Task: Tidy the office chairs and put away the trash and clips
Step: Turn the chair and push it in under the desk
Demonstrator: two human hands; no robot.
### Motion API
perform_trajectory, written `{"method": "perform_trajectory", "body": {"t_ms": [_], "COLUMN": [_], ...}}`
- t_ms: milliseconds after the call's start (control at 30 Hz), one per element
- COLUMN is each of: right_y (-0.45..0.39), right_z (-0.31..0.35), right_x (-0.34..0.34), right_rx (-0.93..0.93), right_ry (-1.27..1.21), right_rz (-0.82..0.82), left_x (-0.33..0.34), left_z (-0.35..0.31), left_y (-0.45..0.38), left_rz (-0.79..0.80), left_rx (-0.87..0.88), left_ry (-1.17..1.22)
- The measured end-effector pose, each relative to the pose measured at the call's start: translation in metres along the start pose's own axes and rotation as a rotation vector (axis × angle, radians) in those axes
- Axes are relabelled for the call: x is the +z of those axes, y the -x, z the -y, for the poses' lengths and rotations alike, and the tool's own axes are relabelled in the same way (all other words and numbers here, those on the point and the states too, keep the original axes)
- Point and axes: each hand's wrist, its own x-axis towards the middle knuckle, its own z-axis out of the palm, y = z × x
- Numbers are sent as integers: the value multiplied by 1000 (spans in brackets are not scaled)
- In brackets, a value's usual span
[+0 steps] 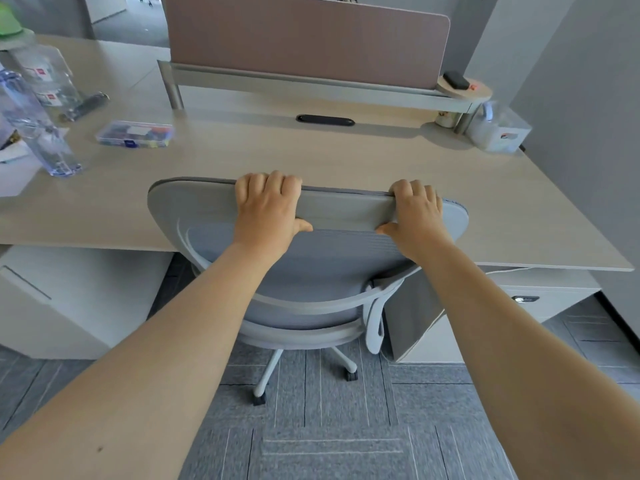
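Both hands grip the chair (311, 258) by its top rail: left hand (268, 206) and right hand (415, 216) each closed over the edge, fingers over the far side, thumbs on the near face. Chair faces the desk (311, 157), seat partly under it. Push evenly and straight so the casters track, stopping short of the desk edge. Clip box (135, 134) sits on the desk, left.

Grey mesh chair (304, 271), beige desk (311, 157), seemingly pinkish-brown divider (304, 32).
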Motion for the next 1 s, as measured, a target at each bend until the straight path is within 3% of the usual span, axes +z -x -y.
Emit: {"method": "perform_trajectory", "body": {"t_ms": [133, 300, 467, 1000], "right_y": [16, 49, 92, 239], "right_z": [-2, -22, -79, -449], "right_x": [-4, -21, -43, -146], "right_rx": [11, 81, 175, 716], "right_ry": [-52, -123, -153, -125], "right_rz": [-32, -66, -45, -111], "left_x": [-24, -45, -56, -69], "left_z": [-17, -57, -132, -536], "left_y": [1, 10, 15, -26], "left_rz": [236, 127, 347, 502], "left_rx": [-111, 167, 338, 738], "left_ry": [55, 85, 226, 347]}}
